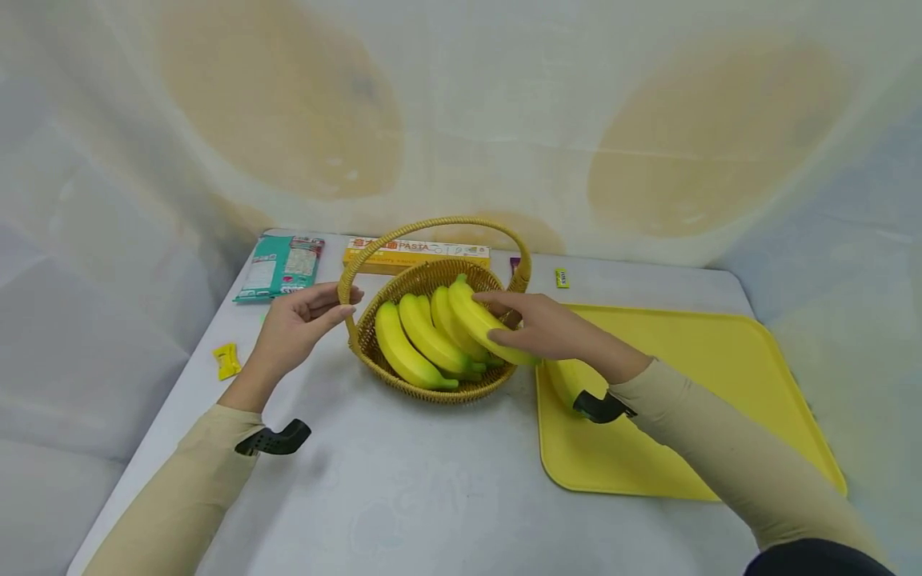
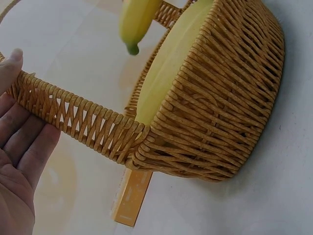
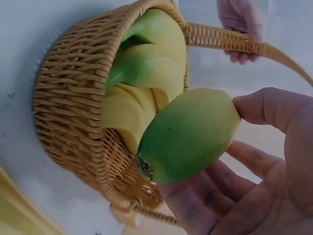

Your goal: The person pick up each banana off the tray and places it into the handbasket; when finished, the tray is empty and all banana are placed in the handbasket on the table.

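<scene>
A wicker basket (image 1: 418,392) with an arched handle (image 1: 442,222) stands on the table with several bananas (image 1: 402,352) inside. My left hand (image 1: 295,326) holds the left side of the handle, with the thumb in front and the fingers behind in the left wrist view. Over the basket's right side, my right hand (image 1: 543,328) grips another banana (image 3: 188,137) between thumb and fingers. That banana is tilted, its far end above the ones in the basket. One more banana (image 1: 563,382) lies on the yellow tray (image 1: 713,384), partly hidden by my right forearm.
Behind the basket lies a pasta box (image 1: 418,254). A teal packet (image 1: 281,268) is at the back left, and a yellow wrapped piece (image 1: 226,362) lies near the left edge. A small green-yellow wrapped piece (image 1: 562,278) sits behind the tray.
</scene>
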The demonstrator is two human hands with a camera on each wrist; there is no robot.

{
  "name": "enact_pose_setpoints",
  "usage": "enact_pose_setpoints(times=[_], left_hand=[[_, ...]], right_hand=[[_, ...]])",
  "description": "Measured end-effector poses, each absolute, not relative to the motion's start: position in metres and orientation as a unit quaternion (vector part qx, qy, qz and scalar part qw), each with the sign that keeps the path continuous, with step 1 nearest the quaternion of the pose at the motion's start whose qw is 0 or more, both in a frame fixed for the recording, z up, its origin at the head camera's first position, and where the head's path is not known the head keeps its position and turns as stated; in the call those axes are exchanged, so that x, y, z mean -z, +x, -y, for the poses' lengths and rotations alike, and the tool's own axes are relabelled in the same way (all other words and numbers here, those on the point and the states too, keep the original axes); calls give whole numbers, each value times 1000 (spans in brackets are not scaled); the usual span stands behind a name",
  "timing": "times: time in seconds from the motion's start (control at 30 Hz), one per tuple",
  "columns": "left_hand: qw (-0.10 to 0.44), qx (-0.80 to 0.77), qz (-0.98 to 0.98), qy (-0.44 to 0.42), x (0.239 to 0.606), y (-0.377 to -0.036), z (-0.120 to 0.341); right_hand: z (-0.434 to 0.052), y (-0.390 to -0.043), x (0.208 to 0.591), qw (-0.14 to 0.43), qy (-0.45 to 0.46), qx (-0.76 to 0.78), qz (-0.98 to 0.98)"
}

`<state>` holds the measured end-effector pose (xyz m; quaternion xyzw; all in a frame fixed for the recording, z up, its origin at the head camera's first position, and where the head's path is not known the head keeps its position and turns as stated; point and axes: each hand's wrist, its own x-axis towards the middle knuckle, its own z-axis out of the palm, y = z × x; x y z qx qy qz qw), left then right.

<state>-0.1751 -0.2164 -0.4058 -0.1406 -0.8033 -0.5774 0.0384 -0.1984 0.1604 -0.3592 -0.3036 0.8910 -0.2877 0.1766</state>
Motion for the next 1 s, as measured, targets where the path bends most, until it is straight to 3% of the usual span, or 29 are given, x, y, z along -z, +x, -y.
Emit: enact_pose_setpoints(times=[0.4, 1.0], left_hand=[[41, 575, 804, -146, 407, -176, 217], [47, 574, 804, -147, 404, -173, 220]], right_hand=[[-121, -236, 386, 216, -306, 239, -896], [-89, -240, 389, 245, -284, 186, -908]])
